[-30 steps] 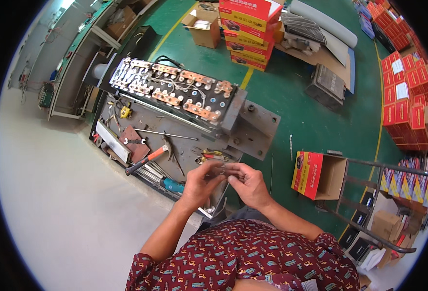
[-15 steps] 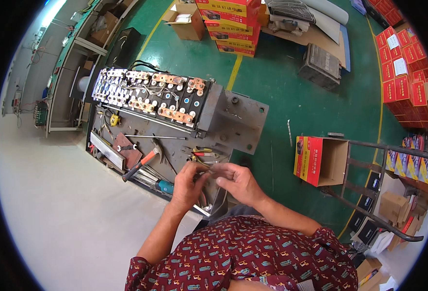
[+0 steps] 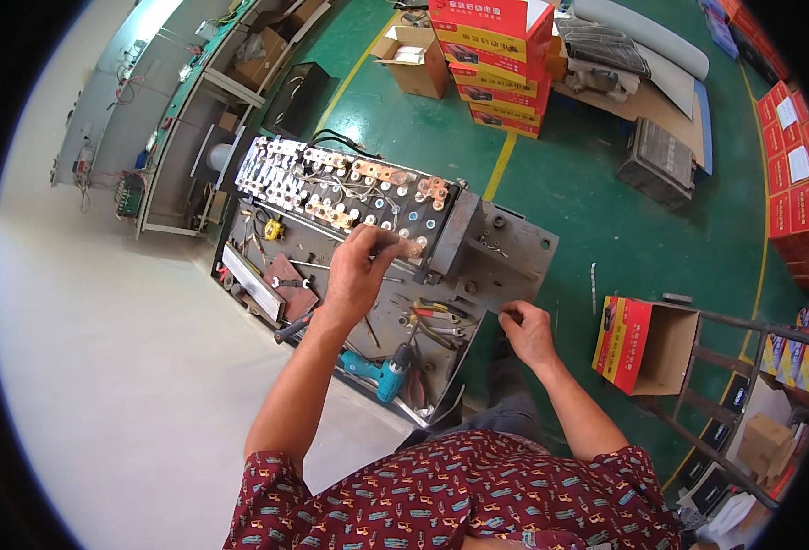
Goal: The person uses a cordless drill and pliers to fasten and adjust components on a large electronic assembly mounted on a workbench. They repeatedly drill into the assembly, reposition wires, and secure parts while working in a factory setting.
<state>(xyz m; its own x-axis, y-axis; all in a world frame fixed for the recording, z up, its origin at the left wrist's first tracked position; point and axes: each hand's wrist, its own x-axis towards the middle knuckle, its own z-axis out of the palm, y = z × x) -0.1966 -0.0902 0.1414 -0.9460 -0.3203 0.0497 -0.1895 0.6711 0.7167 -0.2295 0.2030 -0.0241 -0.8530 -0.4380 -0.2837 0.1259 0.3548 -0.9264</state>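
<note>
My left hand (image 3: 357, 270) hovers at the near edge of a battery pack (image 3: 390, 197), its fingers pinched together beside a copper connecting bar (image 3: 411, 248). Whatever it may hold is too small to make out. To the right, past the metal bench's edge, my right hand (image 3: 530, 335) is held low with fingertips pressed together; anything between them is hidden. Between my arms lies a teal power drill (image 3: 388, 374). Several pliers (image 3: 439, 314) rest on the bench surface. A hammer (image 3: 294, 327) is partly covered by my left forearm.
A yellow tape measure (image 3: 273, 228) and a wrench (image 3: 291, 283) on a reddish plate (image 3: 287, 291) lie left on the bench. An open red carton (image 3: 638, 346) sits on a metal trolley (image 3: 753, 323) at right. Stacked red cartons (image 3: 500, 69) and a grey battery case (image 3: 658, 160) stand beyond.
My hands, close together over the tools before, have parted. The left moved up to the battery pack, the right out to the right. The view has shifted, and the drill shows more fully.
</note>
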